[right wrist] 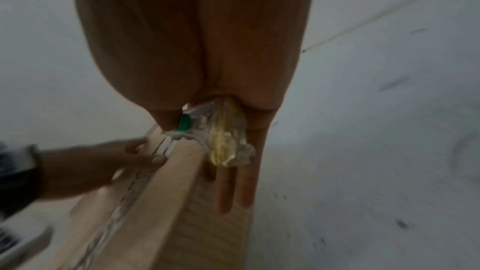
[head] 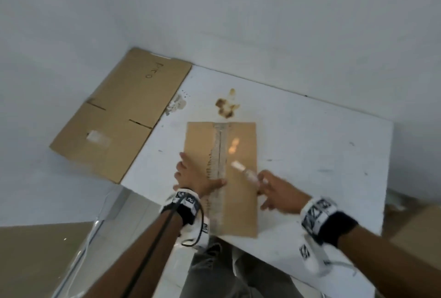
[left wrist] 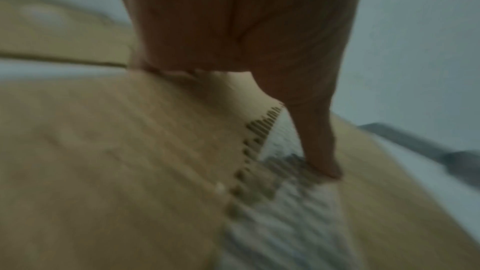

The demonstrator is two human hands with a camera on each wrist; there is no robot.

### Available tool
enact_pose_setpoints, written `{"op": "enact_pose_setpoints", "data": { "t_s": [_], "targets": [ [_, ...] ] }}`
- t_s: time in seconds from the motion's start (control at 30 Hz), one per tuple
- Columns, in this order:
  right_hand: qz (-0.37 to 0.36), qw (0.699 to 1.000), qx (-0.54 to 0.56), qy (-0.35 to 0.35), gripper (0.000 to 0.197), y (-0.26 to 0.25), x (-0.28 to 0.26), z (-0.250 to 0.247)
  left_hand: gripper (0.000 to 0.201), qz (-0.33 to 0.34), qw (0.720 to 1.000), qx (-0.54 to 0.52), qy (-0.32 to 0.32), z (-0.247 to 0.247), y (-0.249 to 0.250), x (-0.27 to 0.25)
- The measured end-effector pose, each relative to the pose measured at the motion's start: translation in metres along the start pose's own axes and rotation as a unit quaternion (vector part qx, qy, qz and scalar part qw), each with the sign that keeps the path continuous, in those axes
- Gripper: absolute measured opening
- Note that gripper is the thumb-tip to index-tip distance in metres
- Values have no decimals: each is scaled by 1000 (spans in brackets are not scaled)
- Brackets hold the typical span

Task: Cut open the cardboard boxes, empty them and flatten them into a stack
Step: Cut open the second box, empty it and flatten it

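Head camera looks steeply down from above onto the worktop. Each wrist camera sits close behind its palm, facing along the fingers. All three views share the taped box beneath the fingers.

text: handwritten, roughly "PTO" — blurred, uncertain | on: flattened cardboard sheet | elsewhere — nothing legible

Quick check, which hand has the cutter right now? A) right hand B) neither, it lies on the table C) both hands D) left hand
A: the right hand pinches the clear cutter above the taped box, while the left hand lies flat on the box lid, thumb on the tape seam.
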State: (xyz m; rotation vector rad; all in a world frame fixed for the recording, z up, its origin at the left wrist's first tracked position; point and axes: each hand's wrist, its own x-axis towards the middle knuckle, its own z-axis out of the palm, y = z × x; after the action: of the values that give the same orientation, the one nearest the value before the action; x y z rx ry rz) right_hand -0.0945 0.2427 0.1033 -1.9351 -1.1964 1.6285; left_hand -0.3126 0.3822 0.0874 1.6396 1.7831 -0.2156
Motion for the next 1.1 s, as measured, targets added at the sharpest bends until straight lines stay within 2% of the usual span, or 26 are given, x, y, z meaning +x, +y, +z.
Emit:
{"op": "enact_pose_setpoints", "data": {
  "t_s": [0.07,0.17,0.27,0.33,0.43,0.57,0.67,0.7,0.77,0.87,0.93,0.97,1.03,1.1],
  "targets": [
    [-4,999,40,-20,3,14,-28,17,170,109,985,123,-50,-6,15,17],
    [-75,992,-2,104,8,21,-41,5,168,213,934,262,-119,-8,37,34],
    [-64,971,-139,186,22,16,-38,-29,157,254,901,317,-153,-4,45,30],
    [-75,947,-250,187,31,8,-31,-45,141,267,900,318,-132,6,41,21],
    [-106,901,-400,132,31,-11,-15,-46,103,277,918,276,-64,28,22,0],
    [-123,854,-494,108,31,-26,8,-37,80,286,919,272,11,50,2,-15],
    [-112,831,-537,95,32,-35,22,-31,71,243,936,254,24,56,-1,-23],
    [-99,833,-536,93,35,-38,25,-36,70,233,941,244,31,56,0,-24],
    [-68,842,-518,133,44,-42,25,-63,69,223,943,243,38,56,1,-26],
    [2,838,-504,209,30,-30,8,-127,72,220,941,251,50,52,2,-24],
    [55,825,-498,261,28,-12,-11,-160,73,220,939,259,54,52,4,-25],
    [72,828,-476,288,28,-2,-18,-170,74,219,938,262,56,53,5,-25],
    [66,857,-401,316,29,9,-25,-171,74,217,940,256,60,53,6,-25],
    [43,905,-292,306,32,14,-18,-146,73,220,944,237,62,51,8,-22]
  ]
}}
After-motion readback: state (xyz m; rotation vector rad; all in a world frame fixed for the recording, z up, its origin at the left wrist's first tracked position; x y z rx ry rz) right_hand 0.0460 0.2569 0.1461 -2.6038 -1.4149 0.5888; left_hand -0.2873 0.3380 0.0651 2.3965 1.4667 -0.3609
